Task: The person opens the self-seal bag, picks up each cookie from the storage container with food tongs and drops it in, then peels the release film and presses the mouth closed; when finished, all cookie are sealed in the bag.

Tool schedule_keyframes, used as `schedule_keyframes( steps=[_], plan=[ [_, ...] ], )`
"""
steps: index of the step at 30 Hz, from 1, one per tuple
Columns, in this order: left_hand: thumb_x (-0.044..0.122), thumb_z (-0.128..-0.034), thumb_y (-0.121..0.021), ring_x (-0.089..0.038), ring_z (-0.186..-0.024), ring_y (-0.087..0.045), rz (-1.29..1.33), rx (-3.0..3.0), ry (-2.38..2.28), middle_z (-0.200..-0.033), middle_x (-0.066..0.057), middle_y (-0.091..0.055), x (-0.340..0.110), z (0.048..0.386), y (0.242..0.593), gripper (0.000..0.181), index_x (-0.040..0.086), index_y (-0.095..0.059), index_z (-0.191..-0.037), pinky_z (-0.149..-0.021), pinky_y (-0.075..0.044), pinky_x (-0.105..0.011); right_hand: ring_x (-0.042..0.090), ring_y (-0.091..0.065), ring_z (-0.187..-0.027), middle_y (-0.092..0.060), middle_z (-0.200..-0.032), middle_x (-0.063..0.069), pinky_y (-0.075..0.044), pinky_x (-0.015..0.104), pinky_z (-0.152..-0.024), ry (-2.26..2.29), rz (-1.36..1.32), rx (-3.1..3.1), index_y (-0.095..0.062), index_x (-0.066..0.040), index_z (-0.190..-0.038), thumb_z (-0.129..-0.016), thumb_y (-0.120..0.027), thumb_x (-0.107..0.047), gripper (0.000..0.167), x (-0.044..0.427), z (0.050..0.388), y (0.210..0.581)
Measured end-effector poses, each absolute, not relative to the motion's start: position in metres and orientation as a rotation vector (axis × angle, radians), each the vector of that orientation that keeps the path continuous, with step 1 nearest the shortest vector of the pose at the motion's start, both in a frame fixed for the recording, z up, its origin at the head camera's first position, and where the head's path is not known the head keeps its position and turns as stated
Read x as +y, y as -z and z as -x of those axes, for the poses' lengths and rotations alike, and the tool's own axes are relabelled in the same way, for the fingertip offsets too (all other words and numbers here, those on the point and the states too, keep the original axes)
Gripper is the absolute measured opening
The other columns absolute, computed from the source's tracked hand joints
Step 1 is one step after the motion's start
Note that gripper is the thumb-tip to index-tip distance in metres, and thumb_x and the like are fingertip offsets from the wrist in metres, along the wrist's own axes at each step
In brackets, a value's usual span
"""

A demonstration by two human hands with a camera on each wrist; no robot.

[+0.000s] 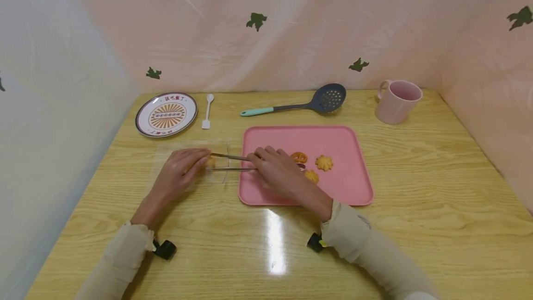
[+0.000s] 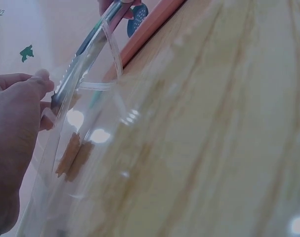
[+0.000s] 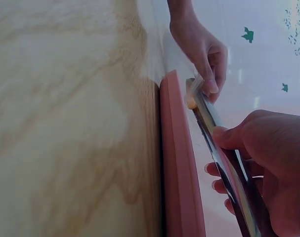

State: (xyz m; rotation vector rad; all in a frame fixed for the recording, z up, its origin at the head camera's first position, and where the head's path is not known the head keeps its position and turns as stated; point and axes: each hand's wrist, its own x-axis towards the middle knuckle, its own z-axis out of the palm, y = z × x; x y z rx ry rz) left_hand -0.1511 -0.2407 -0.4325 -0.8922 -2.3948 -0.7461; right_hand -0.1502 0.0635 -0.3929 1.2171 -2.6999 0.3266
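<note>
Pale pink cloth [image 1: 291, 45] backs a wood-grain table [image 1: 437, 198]. A pink tray [image 1: 345, 189] lies right of a clear bag [image 1: 218, 177], whose mouth faces it. The right hand [image 1: 276, 170], over the tray, grips the tongs [image 1: 233, 169]; the left hand [image 1: 179, 170], nearer the bag, pinches its film. The tongs' long axis runs leftward through the mouth. Inside, near the tips, lies a cookie [image 2: 68, 154]; whether the tongs hold anything cannot be told.
</note>
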Motion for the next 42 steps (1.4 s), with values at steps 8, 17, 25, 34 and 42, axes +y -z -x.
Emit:
schedule_keyframes(
  steps=[8, 17, 25, 34, 42],
  plan=[
    [-0.009, -0.0887, -0.073, -0.04, -0.113, -0.066, 0.897, -2.38, 0.744, -0.123, -0.018, -0.072, -0.24, 0.152, 0.432, 0.034, -0.003, -0.073, -0.122, -0.101, -0.045, -0.056, 0.025, -0.06, -0.107, -0.065, -0.118, 0.007, -0.054, 0.039, -0.085, -0.332, -1.224, -2.746, -0.066, -0.009, -0.132, -0.106, -0.063, -0.024, 0.03, 0.051, 0.149, 0.393],
    [-0.009, -0.0894, -0.073, -0.04, -0.113, -0.066, 0.88, -2.391, 0.743, -0.123, -0.018, -0.072, -0.24, 0.152, 0.432, 0.034, -0.003, -0.073, -0.122, -0.101, -0.045, -0.057, 0.024, -0.06, -0.105, -0.065, -0.116, 0.005, -0.054, 0.039, -0.084, -0.312, -1.237, -2.719, -0.067, -0.009, -0.126, -0.106, -0.064, -0.023, 0.025, 0.044, 0.148, 0.394],
    [-0.009, -0.0891, -0.073, -0.04, -0.112, -0.066, 0.886, -2.383, 0.741, -0.122, -0.018, -0.072, -0.24, 0.152, 0.432, 0.035, -0.002, -0.073, -0.123, -0.1, -0.046, -0.056, 0.024, -0.058, -0.107, -0.064, -0.118, 0.007, -0.053, 0.039, -0.086, -0.366, -1.225, -2.747, -0.065, -0.009, -0.131, -0.105, -0.064, -0.027, 0.032, 0.048, 0.146, 0.392],
    [-0.009, -0.09, -0.072, -0.041, -0.112, -0.066, 0.884, -2.377, 0.75, -0.122, -0.019, -0.072, -0.24, 0.151, 0.432, 0.035, -0.003, -0.072, -0.124, -0.1, -0.046, -0.056, 0.026, -0.058, -0.103, -0.064, -0.119, 0.009, -0.052, 0.039, -0.081, -0.362, -1.186, -2.741, -0.065, -0.009, -0.135, -0.105, -0.065, -0.025, 0.034, 0.065, 0.144, 0.392],
    [-0.01, -0.09, -0.072, -0.04, -0.111, -0.067, 0.882, -2.37, 0.757, -0.121, -0.018, -0.073, -0.24, 0.153, 0.433, 0.033, -0.003, -0.073, -0.122, -0.1, -0.046, -0.057, 0.027, -0.057, -0.1, -0.064, -0.117, 0.008, -0.052, 0.039, -0.079, -0.407, -1.134, -2.753, -0.066, -0.008, -0.13, -0.104, -0.067, -0.024, 0.031, 0.085, 0.142, 0.393]
  ],
)
